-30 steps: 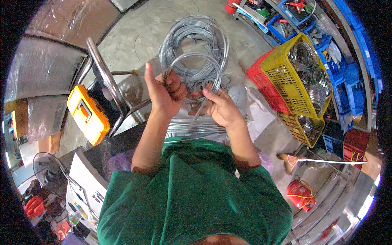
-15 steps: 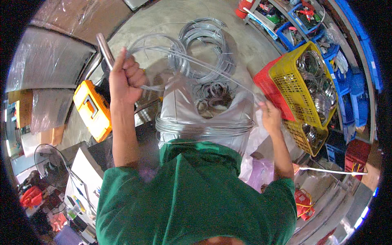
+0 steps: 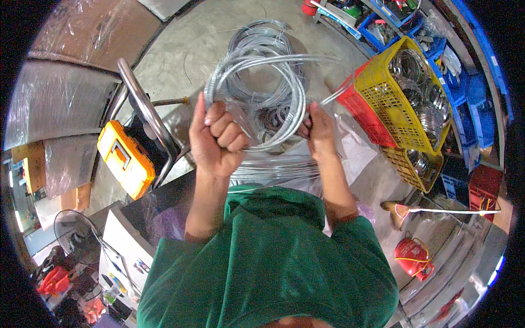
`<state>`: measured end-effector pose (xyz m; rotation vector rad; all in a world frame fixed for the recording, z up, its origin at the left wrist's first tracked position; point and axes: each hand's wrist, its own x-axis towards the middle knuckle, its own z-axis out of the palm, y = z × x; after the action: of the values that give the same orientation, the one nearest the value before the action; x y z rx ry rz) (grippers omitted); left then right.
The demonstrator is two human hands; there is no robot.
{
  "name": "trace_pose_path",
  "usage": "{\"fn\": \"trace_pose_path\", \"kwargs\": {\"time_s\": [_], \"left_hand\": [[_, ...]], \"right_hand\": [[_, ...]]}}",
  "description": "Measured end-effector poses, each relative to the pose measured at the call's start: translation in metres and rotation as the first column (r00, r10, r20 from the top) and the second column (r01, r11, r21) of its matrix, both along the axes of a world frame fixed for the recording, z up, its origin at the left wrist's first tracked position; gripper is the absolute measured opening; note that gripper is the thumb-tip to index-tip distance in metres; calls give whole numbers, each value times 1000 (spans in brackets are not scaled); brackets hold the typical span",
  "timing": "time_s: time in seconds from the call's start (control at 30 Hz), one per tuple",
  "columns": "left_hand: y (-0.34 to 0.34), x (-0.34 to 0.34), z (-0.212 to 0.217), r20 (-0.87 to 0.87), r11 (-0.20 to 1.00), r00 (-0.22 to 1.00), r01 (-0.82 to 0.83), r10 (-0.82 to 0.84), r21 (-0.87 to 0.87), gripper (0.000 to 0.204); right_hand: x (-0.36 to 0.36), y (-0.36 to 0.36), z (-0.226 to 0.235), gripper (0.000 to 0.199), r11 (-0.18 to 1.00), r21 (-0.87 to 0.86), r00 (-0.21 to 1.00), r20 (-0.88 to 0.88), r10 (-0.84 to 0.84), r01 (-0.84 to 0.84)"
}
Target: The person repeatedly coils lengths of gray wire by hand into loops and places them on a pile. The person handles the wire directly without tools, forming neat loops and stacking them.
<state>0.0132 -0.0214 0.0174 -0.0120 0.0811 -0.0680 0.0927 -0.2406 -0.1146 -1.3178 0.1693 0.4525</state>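
Note:
A loose coil of silvery wire cable (image 3: 298, 82) is held up in front of me between both hands. My left hand (image 3: 220, 134) is closed in a fist around its left side. At the right side, my right hand (image 3: 319, 127) grips the strands, with a loose end running off toward the upper right. Across my lap lies another bundle of wire (image 3: 276, 170), partly behind my forearms. On the floor beyond sits a large stack of wire coils (image 3: 260, 38), with darker coils (image 3: 269, 121) nearer my knees, half hidden by the held coil.
A yellow crate (image 3: 377, 93) full of wound coils stands at right against a red crate (image 3: 361, 109), with blue bins (image 3: 467, 93) behind. On the left are an orange toolbox (image 3: 123, 158), a bent metal tube (image 3: 145, 98) and a fan (image 3: 76, 235). A broom (image 3: 402, 213) lies lower right.
My hands have come closer together, the left moving right and down, the right moving left and slightly up. The stretched strands now form a rounder coil between them.

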Motion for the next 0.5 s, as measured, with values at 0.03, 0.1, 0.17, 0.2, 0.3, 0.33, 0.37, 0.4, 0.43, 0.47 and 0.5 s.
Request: {"fn": "trace_pose_path", "kwargs": {"time_s": [0.03,0.1,0.17,0.2,0.3,0.33,0.37,0.4,0.43,0.47,0.5], "left_hand": [[-7,2,-4,-32,999,999,35,-35,12,49],[-19,4,-8,-117,996,991,74,-68,50,51],[-22,4,-8,-118,991,992,48,-34,122,49],[-22,5,-8,-108,979,993,64,-44,195,49],[-16,13,-12,-163,962,986,13,33,272,52],[-15,17,-15,-225,948,969,-29,104,316,52],[-15,22,-19,-296,910,939,-41,176,412,52],[-18,26,-23,-304,885,929,-51,212,462,52],[-22,30,-26,-348,861,900,-56,263,505,53],[-25,32,-29,-331,833,900,-62,285,550,53],[-27,33,-31,-349,809,876,-76,333,582,52]], "right_hand": [[1,18,9,40,936,341,995,-73,-63,85],[5,36,31,37,779,581,961,-262,-94,234],[8,42,51,35,592,789,962,-260,82,163],[7,43,58,34,497,860,952,-240,191,117],[-12,48,66,42,413,904,952,-217,216,112],[-22,50,65,46,441,888,951,-238,199,130],[-30,51,63,50,470,882,954,-166,249,31],[-35,52,59,50,453,891,951,-165,263,29],[-39,55,55,51,445,895,942,-170,291,24],[-40,56,52,51,425,905,931,-168,322,16],[-40,58,49,41,425,905,934,-141,328,-13]]}}
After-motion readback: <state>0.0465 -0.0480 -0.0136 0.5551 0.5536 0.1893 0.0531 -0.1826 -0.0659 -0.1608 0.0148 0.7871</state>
